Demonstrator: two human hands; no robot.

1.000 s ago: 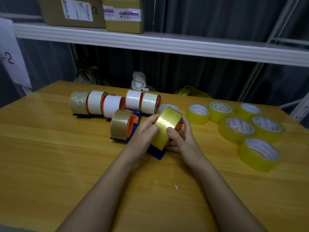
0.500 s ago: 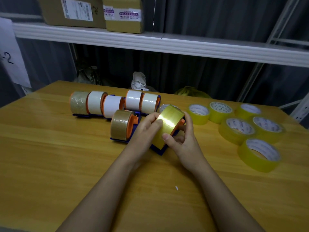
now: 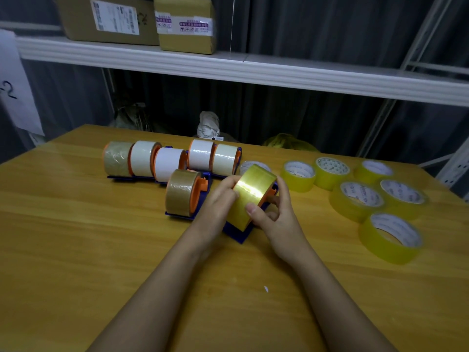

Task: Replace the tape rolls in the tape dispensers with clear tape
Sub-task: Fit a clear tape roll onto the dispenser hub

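Observation:
A clear yellowish tape roll (image 3: pixel 250 193) sits on the orange hub of a blue tape dispenser (image 3: pixel 239 233) at the table's middle. My left hand (image 3: pixel 218 201) grips the roll's left side, fingers curled over its top. My right hand (image 3: pixel 272 214) holds it from the right, thumb pressed on the roll's face. Beside them stands a dispenser with a brown roll (image 3: pixel 181 193). Behind is a row of dispensers with white and brown rolls (image 3: pixel 167 161). Several loose clear tape rolls (image 3: pixel 360 196) lie flat at the right.
A wooden table (image 3: pixel 76 250) carries everything. One more roll (image 3: pixel 251 165) lies just behind the held one. A white shelf (image 3: pixel 228 69) with cardboard boxes (image 3: pixel 182 24) runs overhead at the back. A tiny white scrap (image 3: pixel 266 288) lies near my right forearm.
The clear roll has tipped back and settled lower onto the dispenser. My right thumb slid down across its face while both hands kept their hold.

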